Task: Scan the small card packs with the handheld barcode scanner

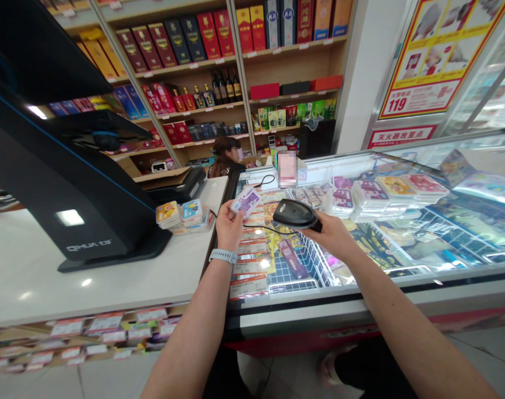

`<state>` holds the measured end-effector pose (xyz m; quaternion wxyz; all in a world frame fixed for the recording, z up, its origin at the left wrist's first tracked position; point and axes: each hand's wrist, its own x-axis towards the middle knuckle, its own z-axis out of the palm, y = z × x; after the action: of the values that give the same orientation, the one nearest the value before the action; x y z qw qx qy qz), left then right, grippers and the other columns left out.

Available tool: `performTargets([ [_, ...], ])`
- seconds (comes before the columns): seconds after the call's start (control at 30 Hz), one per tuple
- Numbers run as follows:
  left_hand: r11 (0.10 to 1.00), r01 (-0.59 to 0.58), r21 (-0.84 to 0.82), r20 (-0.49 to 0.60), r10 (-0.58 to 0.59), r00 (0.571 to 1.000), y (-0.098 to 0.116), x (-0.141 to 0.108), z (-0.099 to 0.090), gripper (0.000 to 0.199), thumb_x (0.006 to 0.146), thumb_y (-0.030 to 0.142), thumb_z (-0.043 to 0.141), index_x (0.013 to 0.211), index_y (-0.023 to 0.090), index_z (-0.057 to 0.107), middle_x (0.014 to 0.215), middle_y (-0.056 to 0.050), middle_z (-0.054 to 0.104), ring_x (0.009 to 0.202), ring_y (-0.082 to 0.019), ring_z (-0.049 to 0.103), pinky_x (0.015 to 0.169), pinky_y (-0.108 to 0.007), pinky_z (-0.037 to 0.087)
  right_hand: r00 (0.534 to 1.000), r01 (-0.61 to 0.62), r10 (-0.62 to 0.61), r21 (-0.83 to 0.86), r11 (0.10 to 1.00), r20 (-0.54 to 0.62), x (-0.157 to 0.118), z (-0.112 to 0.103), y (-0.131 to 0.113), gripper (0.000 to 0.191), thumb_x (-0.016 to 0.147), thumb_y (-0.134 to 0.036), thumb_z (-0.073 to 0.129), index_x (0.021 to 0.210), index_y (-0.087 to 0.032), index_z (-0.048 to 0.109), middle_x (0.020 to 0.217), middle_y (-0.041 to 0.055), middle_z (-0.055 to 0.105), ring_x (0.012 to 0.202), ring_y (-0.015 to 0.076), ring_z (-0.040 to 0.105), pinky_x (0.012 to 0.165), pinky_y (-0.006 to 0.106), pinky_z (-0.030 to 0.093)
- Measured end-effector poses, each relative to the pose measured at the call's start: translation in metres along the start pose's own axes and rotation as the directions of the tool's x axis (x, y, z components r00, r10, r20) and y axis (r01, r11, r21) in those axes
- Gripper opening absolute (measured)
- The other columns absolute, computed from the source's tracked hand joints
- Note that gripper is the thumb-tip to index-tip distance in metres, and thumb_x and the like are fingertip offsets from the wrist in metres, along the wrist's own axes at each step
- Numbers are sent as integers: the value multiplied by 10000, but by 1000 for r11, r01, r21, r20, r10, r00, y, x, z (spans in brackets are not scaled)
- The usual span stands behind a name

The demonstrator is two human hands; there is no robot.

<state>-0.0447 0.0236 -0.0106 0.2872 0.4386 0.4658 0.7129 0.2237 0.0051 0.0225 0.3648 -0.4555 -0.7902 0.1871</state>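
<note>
**"What's the left grip doing?"**

"The left grip is pinching a small lilac card packet between thumb and fingers, holding it tilted. A white watch band sits on the wrist just below."

**"And the right grip?"**

"The right grip is curled closed around a black handheld barcode scanner. The scanner is just right of the packet, not touching it, and a thin black cable trails from it toward the left grip."

**"What's under them?"**

"A glass display case lies directly below both grips, with printed price cards and goods under its glass. Stacks of packets sit on the glass, beyond and right of the right grip."

**"And to the left?"**

"Left of the left grip is a white table. Stacks of small packets stand on it near the grip, and a black till stand is farther left."

**"Anything beyond the grips?"**

"A person stands well beyond them, in front of a shelf of red and blue boxes and bottles."
</note>
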Motion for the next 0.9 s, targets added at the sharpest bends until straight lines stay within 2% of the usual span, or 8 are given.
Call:
performTargets([
  [0.43, 1000, -6, 11, 5, 6, 1000, -1, 0, 0, 450, 712, 258, 690, 1119, 185, 513, 1067, -92, 674, 894, -192, 677, 605, -247, 581, 1000, 15, -15, 29, 999, 11, -1, 0, 0, 350, 788, -406, 644, 1065, -192, 654, 918, 48, 711, 802, 209, 641, 713, 303, 472],
  [0.9, 1000, 0, 13, 21, 0, 1000, -1, -1, 1, 454, 718, 261, 687, 1129, 183, 511, 1083, -95, 675, 900, -189, 678, 603, -236, 576, 1000, 25, -25, 5, 1000, 6, -1, -1, -2, 328, 786, -410, 630, 1018, -179, 654, 884, 49, 711, 771, 209, 634, 670, 291, 451],
])
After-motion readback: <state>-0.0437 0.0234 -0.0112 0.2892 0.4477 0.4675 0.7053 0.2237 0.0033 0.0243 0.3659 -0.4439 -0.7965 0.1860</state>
